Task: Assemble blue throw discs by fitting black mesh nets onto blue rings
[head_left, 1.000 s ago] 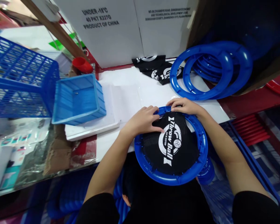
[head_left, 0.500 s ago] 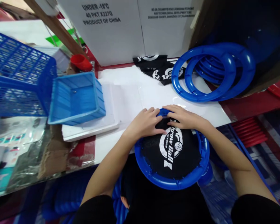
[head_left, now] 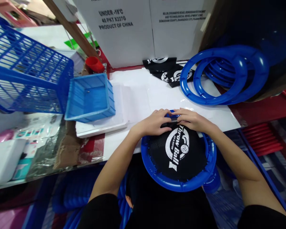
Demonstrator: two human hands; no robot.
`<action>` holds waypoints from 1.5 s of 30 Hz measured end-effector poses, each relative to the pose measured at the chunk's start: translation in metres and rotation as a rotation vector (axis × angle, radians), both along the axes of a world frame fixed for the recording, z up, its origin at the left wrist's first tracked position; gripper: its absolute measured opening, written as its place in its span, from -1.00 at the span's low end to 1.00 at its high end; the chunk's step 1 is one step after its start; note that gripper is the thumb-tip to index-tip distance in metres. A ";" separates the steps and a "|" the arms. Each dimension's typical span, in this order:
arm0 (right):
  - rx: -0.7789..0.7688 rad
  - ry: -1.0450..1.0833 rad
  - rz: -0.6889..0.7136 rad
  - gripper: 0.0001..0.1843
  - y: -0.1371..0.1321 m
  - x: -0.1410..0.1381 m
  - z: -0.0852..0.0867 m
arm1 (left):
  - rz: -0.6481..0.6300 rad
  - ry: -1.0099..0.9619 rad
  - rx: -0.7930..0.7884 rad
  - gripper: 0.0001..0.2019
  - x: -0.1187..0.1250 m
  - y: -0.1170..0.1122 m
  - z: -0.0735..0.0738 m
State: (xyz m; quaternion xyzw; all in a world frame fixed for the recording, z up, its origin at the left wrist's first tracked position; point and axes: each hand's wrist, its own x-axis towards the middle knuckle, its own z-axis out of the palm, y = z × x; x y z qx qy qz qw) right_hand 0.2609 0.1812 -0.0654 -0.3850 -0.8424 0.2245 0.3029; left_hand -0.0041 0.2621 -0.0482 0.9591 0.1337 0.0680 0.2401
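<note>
A blue plastic ring [head_left: 178,186] leans toward my body at the table's edge. Black mesh cloth [head_left: 196,154] with white "Throw Ball" print is stretched across its opening. At the ring's far rim, my left hand [head_left: 156,122] has curled fingers over the rim and its thumb on the mesh. My right hand [head_left: 193,119] grips the same rim just to the right, fingers bent over the cloth's edge. The two sets of fingertips nearly meet, with a little blue rim showing between them. What the fingertips pinch there is partly hidden.
Loose blue rings [head_left: 213,101] lean at the back right beside black printed cloths [head_left: 159,65]. A light blue bin [head_left: 90,95] stands on a white slab [head_left: 102,128] at left, near a blue basket [head_left: 64,82] and red cup [head_left: 94,64]. White cartons [head_left: 128,41] line the back.
The view has shifted slightly, so the scene sits farther right. Both hands stay on the ring's far rim, their fingers now bent and closer together.
</note>
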 end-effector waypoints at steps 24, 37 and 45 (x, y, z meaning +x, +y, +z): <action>-0.428 0.309 -0.259 -0.73 0.027 0.001 0.008 | 0.118 0.008 -0.364 -0.74 -0.024 0.023 0.018; -0.433 0.323 -0.320 -0.75 0.030 0.004 0.005 | 0.359 -0.127 -0.519 -0.76 -0.019 0.028 0.004; -0.322 0.239 -0.334 -0.79 0.023 0.000 0.002 | 0.306 -0.060 -0.513 -0.72 -0.018 0.032 0.003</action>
